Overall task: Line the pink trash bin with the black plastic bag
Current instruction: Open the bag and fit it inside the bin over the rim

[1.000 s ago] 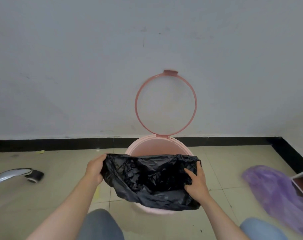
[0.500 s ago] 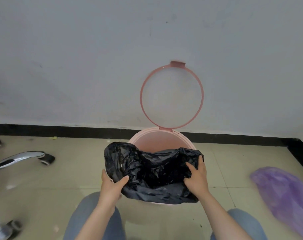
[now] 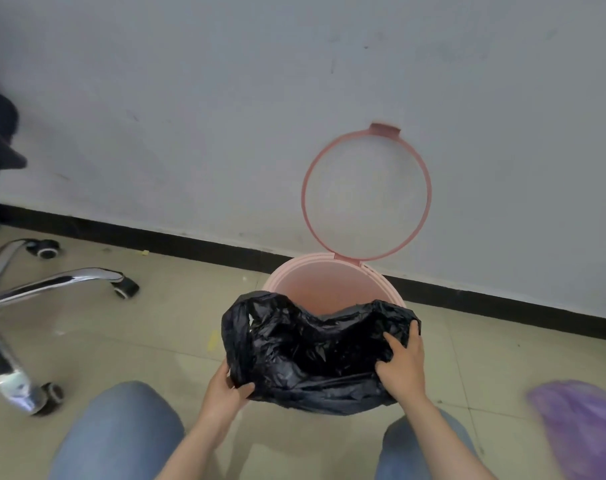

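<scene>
The pink trash bin (image 3: 332,278) stands on the floor against the wall, its pink ring (image 3: 366,195) flipped up against the wall behind it. A crumpled black plastic bag (image 3: 308,351) is draped over the bin's near half, mouth partly spread; the far half of the bin's inside shows pink. My left hand (image 3: 225,393) pinches the bag's lower left edge near the bin's front. My right hand (image 3: 403,367) grips the bag's right side at the rim. The bin's front wall is hidden by the bag.
A chrome office chair base (image 3: 24,292) with castors stands at the left. A purple plastic bag (image 3: 582,434) lies on the floor at the right. My knees in blue jeans (image 3: 121,434) frame the bottom. A black skirting (image 3: 190,244) runs along the wall.
My left hand moved from the bag's upper left edge down to its lower front edge. The view shifted left, showing more of the chair base. My right hand kept its grip.
</scene>
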Tool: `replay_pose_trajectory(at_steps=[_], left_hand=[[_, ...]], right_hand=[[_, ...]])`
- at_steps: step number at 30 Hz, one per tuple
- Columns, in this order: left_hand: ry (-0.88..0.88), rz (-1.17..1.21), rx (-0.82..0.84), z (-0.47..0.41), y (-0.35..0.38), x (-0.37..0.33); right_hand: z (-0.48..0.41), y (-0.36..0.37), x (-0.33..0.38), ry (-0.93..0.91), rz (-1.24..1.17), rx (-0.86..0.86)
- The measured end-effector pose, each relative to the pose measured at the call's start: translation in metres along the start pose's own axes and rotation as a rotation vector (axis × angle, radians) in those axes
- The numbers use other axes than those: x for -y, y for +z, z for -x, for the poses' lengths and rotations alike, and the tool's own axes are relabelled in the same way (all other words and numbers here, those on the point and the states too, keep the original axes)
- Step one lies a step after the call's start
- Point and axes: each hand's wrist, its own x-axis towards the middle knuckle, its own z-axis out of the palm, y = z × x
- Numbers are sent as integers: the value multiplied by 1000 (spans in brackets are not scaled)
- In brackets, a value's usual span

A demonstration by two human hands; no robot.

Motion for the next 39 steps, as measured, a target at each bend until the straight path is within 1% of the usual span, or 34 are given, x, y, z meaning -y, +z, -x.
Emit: replay_pose_trajectory(at_steps=[2, 5, 7, 9, 12, 13, 14, 15, 16, 18, 20, 22, 26, 29, 31, 32, 34, 35, 36, 37, 39], left_hand=[[-39, -99, -55, 4, 4, 9], [-168, -252, -199, 8, 0, 11], [-162, -330, -277, 10, -8, 1], [-31, -425, -360, 15, -14, -20], [272, -656, -523, 29, -10, -58], [376, -747, -531, 32, -3, -68], [462, -851, -501, 32, 5, -74], [511, -963, -448, 31, 14, -79], [520, -1073, -383, 26, 21, -80], [423, -1213, -261, 12, 28, -81], [332, -1226, -178, -5, 29, -81], [312, -1175, -143, -20, 28, -83], [350, -1048, -195, -40, 29, -87], [401, -1011, -240, -50, 28, -81], [416, -1005, -248, -53, 28, -78], [417, -1001, -247, -54, 28, -77], [424, -983, -253, -57, 28, -75], [431, -978, -258, -58, 28, -75], [434, -977, -261, -59, 27, -75], [435, -973, -262, -59, 27, -74], [439, -957, -260, -60, 26, -74]], right_hand=[[1, 1, 3, -11, 3, 10], [3, 6, 10, -39, 11, 15], [5, 9, 12, -45, 5, 21], [7, 9, 12, -46, 6, 24], [11, 10, 13, -47, 26, 19], [13, 10, 13, -43, 30, 16], [15, 10, 15, -40, 34, 16], [17, 10, 16, -37, 36, 15], [18, 9, 16, -34, 37, 13], [22, 9, 16, -44, 33, 9], [25, 10, 13, -67, 14, 19], [29, 10, 8, -80, -13, 37], [35, 8, 3, -91, -62, 82], [34, 3, 0, -111, -97, 144], [31, -2, -5, -116, -71, 173], [28, -5, -7, -113, -24, 147], [21, -14, -6, -129, 116, 7], [19, -17, -2, -190, 205, -83], [15, -19, 1, -315, 336, -177], [10, -21, 5, -434, 459, -204], [1, -21, 10, -575, 661, -146]])
